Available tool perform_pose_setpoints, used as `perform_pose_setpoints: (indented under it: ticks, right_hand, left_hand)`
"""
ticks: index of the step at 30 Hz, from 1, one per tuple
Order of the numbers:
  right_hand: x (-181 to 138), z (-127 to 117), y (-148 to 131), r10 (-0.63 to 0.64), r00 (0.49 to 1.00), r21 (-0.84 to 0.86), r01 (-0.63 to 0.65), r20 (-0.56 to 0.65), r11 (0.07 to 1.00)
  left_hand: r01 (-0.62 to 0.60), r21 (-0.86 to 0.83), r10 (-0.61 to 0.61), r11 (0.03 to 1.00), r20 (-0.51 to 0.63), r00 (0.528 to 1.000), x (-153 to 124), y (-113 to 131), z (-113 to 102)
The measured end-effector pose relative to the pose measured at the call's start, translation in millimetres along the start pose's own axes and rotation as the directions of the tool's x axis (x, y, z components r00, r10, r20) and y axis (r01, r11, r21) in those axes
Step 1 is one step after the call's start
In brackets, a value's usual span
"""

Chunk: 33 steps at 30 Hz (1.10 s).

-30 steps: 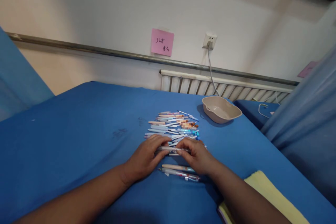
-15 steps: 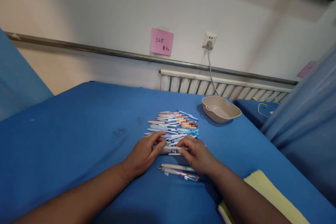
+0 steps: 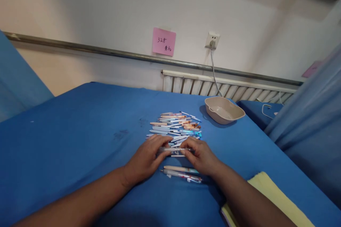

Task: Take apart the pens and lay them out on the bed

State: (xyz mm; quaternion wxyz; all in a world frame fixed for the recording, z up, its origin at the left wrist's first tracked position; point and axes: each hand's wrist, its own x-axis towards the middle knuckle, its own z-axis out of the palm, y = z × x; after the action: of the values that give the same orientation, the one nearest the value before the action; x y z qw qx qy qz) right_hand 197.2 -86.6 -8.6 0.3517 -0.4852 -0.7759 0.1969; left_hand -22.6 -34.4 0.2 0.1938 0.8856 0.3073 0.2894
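Between my two hands is a light, translucent pen (image 3: pixel 174 149), held level over the blue cloth. My left hand (image 3: pixel 146 156) pinches its left end, and my right hand (image 3: pixel 201 156) grips the right end with thumb and fingers. Just beyond lies a pile of disassembled pen parts (image 3: pixel 170 127): pale barrels, white refills, and orange, brown and blue pieces, partly covered by my fingers. Nearer to me, below the hands, rest a peach pen (image 3: pixel 178 169) and a clear pen with red print (image 3: pixel 181 175), side by side.
A beige basin (image 3: pixel 225 111) stands at the table's far right. Folded yellow cloth (image 3: pixel 274 198) lies at the near right, partly behind my right forearm. The blue-covered table (image 3: pixel 80 142) meets a wall with a radiator (image 3: pixel 191 84); a blue curtain (image 3: pixel 311 134) hangs on the right.
My left hand has shifted slightly, its fingers now reaching farther right along the pen. The right hand and the pens on the table stay almost where they were.
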Motion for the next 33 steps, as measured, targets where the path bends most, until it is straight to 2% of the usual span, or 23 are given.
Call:
perform_pose_setpoints:
  ticks: [5, 11, 18, 20, 23, 27, 30, 33]
  right_hand:
    - [0.0, 0.8, -1.4, -0.003, 1.0, -0.007, 0.003, -0.004, 1.0]
    - [0.2, -5.6, 4.3, -0.001, 1.0, -0.1, 0.003, 0.016, 0.995]
    - [-1.4, -33.3, 21.0, 0.104, 0.995, -0.245, -0.103, -0.006, 0.964]
    - [-1.4, -34.2, 22.0, 0.124, 0.991, -0.226, -0.134, -0.058, 0.965]
    - [-0.3, -23.6, 19.0, 0.158, 0.98, -0.107, -0.171, -0.125, 0.979]
    - [1.1, -1.1, 10.4, 0.192, 0.98, 0.083, -0.188, -0.048, 0.979]
    - [0.9, 3.5, 8.4, 0.163, 0.986, 0.059, -0.164, 0.02, 0.985]
    - [0.2, -6.8, 14.2, 0.176, 0.984, -0.023, -0.175, 0.038, 0.984]
  left_hand:
    - [0.122, 0.0, -0.122, 0.993, -0.007, 0.993, 0.2, -6.6, 1.6]
    - [-0.017, 0.023, 0.016, 1.0, 0.067, 0.998, 2.6, -2.1, 0.3]
    - [0.046, 0.078, -0.05, 0.996, 0.054, 0.997, 6.0, -3.8, -0.5]
    - [0.044, 0.079, -0.049, 0.996, 0.06, 0.997, 5.3, -3.3, -0.2]
    - [0.018, 0.051, -0.022, 0.999, 0.07, 0.997, 3.5, -0.2, 0.5]
    - [-0.036, 0.034, 0.032, 0.999, 0.112, 0.993, 1.5, 4.5, 2.1]
    - [-0.046, 0.046, 0.039, 0.998, 0.126, 0.991, 1.5, 5.0, 2.9]
    - [-0.034, 0.064, 0.027, 0.997, 0.107, 0.994, 2.6, 3.8, 2.7]
